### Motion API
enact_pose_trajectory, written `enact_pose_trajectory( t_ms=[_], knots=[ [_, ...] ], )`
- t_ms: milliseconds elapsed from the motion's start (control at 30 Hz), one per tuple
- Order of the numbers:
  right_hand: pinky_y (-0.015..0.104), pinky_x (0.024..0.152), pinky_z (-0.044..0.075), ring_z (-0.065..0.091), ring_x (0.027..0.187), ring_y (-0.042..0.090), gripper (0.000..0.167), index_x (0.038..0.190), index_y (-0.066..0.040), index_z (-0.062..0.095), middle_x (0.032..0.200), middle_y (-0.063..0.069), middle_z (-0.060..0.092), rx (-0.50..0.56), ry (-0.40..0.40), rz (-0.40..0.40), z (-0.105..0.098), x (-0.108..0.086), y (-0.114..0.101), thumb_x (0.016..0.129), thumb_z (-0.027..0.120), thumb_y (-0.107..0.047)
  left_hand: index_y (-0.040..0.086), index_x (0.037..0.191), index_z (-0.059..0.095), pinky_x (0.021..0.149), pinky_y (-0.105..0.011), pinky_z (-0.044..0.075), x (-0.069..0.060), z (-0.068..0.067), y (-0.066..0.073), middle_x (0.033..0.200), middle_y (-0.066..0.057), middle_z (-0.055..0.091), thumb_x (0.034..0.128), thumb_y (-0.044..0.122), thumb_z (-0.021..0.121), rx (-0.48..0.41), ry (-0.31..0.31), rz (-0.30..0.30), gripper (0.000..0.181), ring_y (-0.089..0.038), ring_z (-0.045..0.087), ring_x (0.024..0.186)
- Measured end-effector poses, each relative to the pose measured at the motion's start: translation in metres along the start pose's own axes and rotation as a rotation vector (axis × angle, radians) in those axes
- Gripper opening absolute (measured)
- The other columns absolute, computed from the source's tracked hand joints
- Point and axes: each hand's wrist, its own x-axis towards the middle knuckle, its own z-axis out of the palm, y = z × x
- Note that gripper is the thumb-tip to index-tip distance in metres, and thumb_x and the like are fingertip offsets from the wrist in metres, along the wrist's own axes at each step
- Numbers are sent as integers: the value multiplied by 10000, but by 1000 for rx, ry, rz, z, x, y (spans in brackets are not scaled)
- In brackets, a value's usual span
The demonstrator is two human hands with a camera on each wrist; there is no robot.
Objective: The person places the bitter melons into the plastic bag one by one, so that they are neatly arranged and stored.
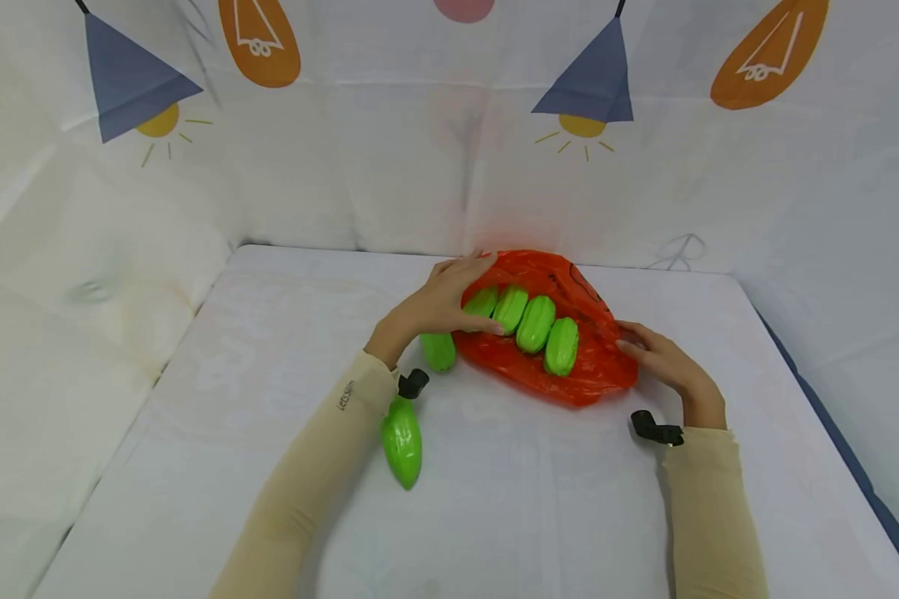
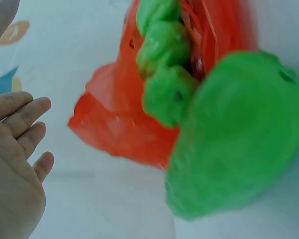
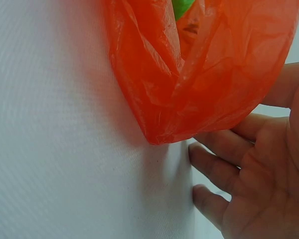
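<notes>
A red plastic bag (image 1: 509, 378) lies spread on the table, with several glossy green ribbed star-fruit-like pieces (image 1: 535, 324) in a row on it or in its mouth. My left hand (image 1: 449, 295) hovers over the bag's left side with fingers extended; its palm is bare in the left wrist view. My right hand (image 1: 667, 366) holds the bag's right edge between thumb and fingers; the bag hides the fingertips in the right wrist view. One green piece (image 1: 439, 353) rests beside the bag under my left wrist. Another green piece (image 1: 402, 443) with a pointed end lies nearer me.
A white-covered table (image 1: 524, 516) stands against a white cloth backdrop (image 1: 389, 166) printed with lamps and bulbs. Small black wrist cameras (image 1: 414, 383) sit on both sleeves. A dark blue strip (image 1: 831, 416) runs along the table's right edge.
</notes>
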Motion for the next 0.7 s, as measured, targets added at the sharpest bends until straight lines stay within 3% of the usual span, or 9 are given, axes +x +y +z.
enact_pose_trajectory(
  t_ms=[433, 567, 700],
  knots=[
    [702, 1097, 232, 301, 1371, 494, 619, 1512, 9, 287, 1495, 327, 335, 6, -8, 19, 1, 1, -2, 1042, 430, -368, 189, 1582, 173, 1223, -467, 83, -38, -4, -38, 1651, -25, 132, 760, 533, 792, -112, 39, -134, 1085, -189, 58, 1534],
    [703, 1092, 239, 318, 1357, 494, 615, 1511, 7, 290, 1477, 332, 356, -4, -3, 17, 0, 0, -3, 1043, 428, -366, 236, 1588, 122, 1226, -513, 73, -46, -4, -48, 1658, -60, 92, 765, 555, 778, -132, 15, -211, 1100, -226, 49, 1534],
    [700, 1092, 241, 318, 1359, 497, 618, 1512, 11, 286, 1477, 336, 355, -5, -3, 19, 0, 0, -3, 1043, 425, -367, 245, 1588, 120, 1220, -567, 42, -54, -6, -59, 1660, -36, 82, 784, 558, 758, -163, -52, -280, 1073, -242, 48, 1534]
  ],
)
